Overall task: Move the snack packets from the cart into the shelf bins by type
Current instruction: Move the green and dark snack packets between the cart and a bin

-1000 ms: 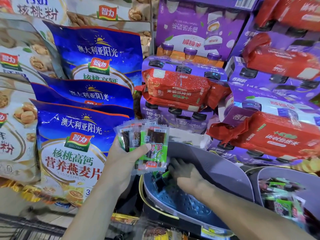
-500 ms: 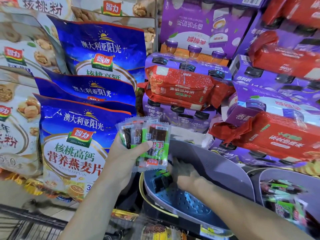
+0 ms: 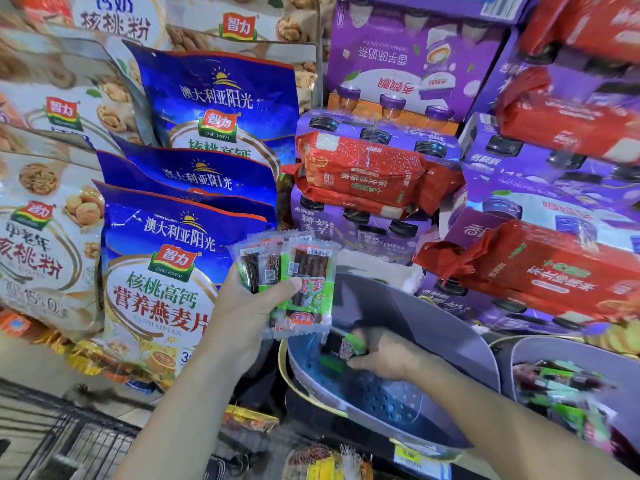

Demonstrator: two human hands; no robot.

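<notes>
Over the last second the right hand (image 3: 388, 355) had shifted a little inside the grey bin (image 3: 433, 323). The green-and-dark packets (image 3: 343, 348) showed at its fingertips, pinched between fingers and thumb just above the bin's perforated floor. The left hand (image 3: 249, 306) had hardly moved. It gripped a fan of snack packets (image 3: 298, 282), thumb across their faces, just up and to the left of the right hand. These sachets looked light, thin and floppy, with slick film that would probably slide in a stack. A pinch across the middle or along a crimped edge seemed the safest hold. A second bin (image 3: 554, 358) of similar packets lay to the outer side of the right forearm.
</notes>
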